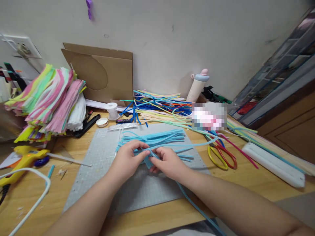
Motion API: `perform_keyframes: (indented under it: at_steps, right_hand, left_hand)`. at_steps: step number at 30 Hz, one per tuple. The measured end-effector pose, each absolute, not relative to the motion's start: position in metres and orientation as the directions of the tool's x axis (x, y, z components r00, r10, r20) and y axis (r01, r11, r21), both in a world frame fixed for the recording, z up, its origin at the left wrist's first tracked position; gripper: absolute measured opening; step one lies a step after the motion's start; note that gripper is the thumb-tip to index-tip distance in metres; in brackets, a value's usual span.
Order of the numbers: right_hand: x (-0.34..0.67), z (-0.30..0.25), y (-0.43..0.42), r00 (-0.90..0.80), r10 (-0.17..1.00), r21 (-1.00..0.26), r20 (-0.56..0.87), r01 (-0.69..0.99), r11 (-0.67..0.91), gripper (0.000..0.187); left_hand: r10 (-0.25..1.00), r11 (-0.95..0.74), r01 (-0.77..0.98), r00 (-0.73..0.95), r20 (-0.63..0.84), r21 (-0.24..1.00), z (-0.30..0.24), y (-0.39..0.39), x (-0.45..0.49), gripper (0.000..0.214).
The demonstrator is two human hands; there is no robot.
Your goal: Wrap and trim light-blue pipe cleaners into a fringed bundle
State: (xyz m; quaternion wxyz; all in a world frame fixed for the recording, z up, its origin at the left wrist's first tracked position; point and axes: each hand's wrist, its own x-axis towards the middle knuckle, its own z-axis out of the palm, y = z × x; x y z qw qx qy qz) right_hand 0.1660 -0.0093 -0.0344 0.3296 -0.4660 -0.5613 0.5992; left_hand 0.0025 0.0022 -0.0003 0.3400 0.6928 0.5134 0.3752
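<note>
Both hands meet over a grey cutting mat [137, 193] and pinch light blue pipe cleaners [147, 162]. My left hand [129, 159] is closed, thumb and forefinger pressed on the blue strands. Close beside it, my right hand [168, 162] is closed on the same strands, its fingertips partly hidden behind them. One long strand runs from the hands to the right, and another blue pipe cleaner [194, 205] hangs below the right forearm past the table's front edge. Just behind the hands lies a pile of blue pipe cleaners [164, 136] on the mat.
A yellow glue gun [27, 160] and its cable lie left. Scissors [222, 157] and a white power strip [273, 164] lie right. Bundled coloured pipe cleaners [49, 98], cardboard [118, 75], a wire spool [112, 111] and a bottle [197, 87] stand toward the wall.
</note>
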Motion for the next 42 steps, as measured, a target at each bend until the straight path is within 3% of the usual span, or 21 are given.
perform_keyframes:
  at_steps: [3,7,13,17,21,24,29,36,42]
  right_hand:
    - [0.168,-0.032,-0.010,-0.377,0.911,-0.981,-0.168,0.159,-0.115,0.025]
    - [0.174,-0.025,-0.007,-0.323,0.946,-0.989,-0.008,0.140,0.040,0.025]
    - [0.181,-0.015,-0.004,-0.291,0.952,-0.958,0.089,0.238,0.162,0.015]
    - [0.180,-0.015,-0.004,-0.231,0.965,-0.973,0.125,0.163,0.165,0.015]
    - [0.177,-0.018,-0.004,-0.196,0.979,-0.999,0.049,-0.029,0.044,0.019]
    - [0.176,-0.019,-0.003,-0.171,0.985,-0.984,-0.006,-0.175,-0.037,0.022]
    - [0.176,-0.020,-0.003,-0.115,0.993,-0.971,0.002,-0.238,-0.026,0.021]
    - [0.175,-0.017,-0.005,-0.079,0.997,-0.971,-0.012,-0.239,-0.030,0.024]
    - [0.174,-0.017,-0.005,-0.072,0.997,-0.966,-0.023,-0.257,-0.041,0.023]
  left_hand:
    - [0.976,-0.188,0.417,0.178,0.123,0.889,-0.003,0.001,0.005,0.007]
    - [0.982,-0.145,0.374,0.167,0.088,0.916,-0.003,0.001,0.004,0.008]
    - [0.959,-0.043,0.322,0.280,-0.051,0.946,-0.005,0.001,0.003,0.016]
    - [0.947,0.061,0.110,0.308,-0.092,0.992,-0.001,0.000,0.008,0.019]
    - [0.970,0.065,-0.014,0.236,-0.060,0.998,0.003,-0.002,0.011,0.020]
    - [0.983,-0.003,0.017,0.185,0.000,1.000,0.002,-0.003,0.010,0.016]
    - [0.985,-0.137,0.115,0.117,0.123,0.984,0.001,-0.004,0.009,0.016]
    - [0.981,-0.158,0.250,0.146,0.124,0.955,0.001,-0.006,0.010,0.011]
    - [0.978,-0.161,0.236,0.170,0.122,0.958,0.003,-0.006,0.009,0.008]
